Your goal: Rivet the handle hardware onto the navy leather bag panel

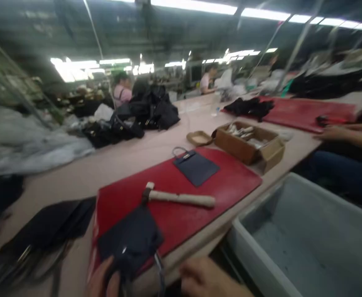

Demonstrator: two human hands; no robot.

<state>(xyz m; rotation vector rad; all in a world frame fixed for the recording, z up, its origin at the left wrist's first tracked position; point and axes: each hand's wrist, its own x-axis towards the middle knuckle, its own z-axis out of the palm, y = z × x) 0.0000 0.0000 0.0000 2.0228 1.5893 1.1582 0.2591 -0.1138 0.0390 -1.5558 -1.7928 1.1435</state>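
While your left hand point(98, 281), fingers curled closed, grips the near bag point(128, 235), sharp tugging could jolt the hammer point(181, 199) alongside; your right hand's point(201, 277) opening and hold I can't tell.

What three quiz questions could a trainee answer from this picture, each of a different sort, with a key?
1. Which tool lies on the red mat, between the near bag and the far bag?
2. True or false: the cardboard box beyond the mat is closed.
3. Fill in: of the camera wearer's hands, the ____ one is nearer the grey bin.

Key:
1. A hammer.
2. False; it is open, and its contents show.
3. Right; the right hand is beside the bin, while the other is at the near bag.
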